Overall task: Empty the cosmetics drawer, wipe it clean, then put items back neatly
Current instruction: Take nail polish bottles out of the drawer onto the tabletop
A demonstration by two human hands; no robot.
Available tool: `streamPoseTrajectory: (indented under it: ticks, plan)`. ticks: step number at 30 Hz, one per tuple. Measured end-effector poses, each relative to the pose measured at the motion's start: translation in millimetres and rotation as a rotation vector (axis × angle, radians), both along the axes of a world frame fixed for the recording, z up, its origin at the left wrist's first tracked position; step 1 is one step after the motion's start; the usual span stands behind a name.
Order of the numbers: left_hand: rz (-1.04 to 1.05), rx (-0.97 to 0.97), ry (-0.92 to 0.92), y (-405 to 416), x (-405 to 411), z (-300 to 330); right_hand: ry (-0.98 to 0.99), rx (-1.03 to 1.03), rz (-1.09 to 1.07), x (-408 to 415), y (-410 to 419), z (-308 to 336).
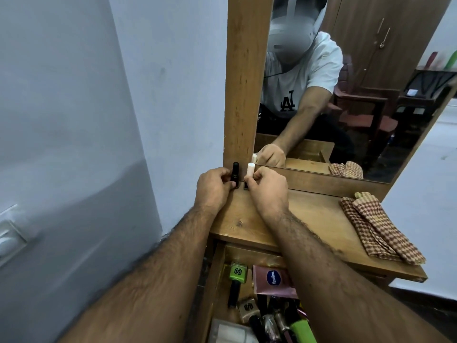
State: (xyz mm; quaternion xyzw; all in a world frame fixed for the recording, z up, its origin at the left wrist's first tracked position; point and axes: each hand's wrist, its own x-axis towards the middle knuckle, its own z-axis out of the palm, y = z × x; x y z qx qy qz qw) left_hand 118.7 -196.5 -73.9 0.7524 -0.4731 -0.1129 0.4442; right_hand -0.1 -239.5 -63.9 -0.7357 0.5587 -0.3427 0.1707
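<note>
My left hand (214, 186) grips a black tube (62, 173) standing upright at the back left corner of the wooden dresser top (311, 214), against the mirror frame. Beside it, my right hand (268, 188) pinches a white stick (77, 171), also upright. Below my forearms the drawer (218, 273) is pulled out. Inside lie a pink Vaseline tube (270, 280), a green-capped bottle (237, 272), a bright green tube (303, 330) and several dark cosmetics.
A folded red-checked cloth (380, 226) lies on the right part of the dresser top. The mirror (346, 82) rises behind it, showing a person and chairs. A grey wall (99, 120) with a switch plate (10, 233) closes off the left.
</note>
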Motion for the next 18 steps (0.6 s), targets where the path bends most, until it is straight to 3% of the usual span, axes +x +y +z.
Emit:
streamPoseTrajectory:
  ticks: [18]
  plan:
    - [0.045, -0.020, -0.137, 1.6, -0.8, -5.9, -0.013, 0.028, 0.011, 3.3, 5.1, -5.4]
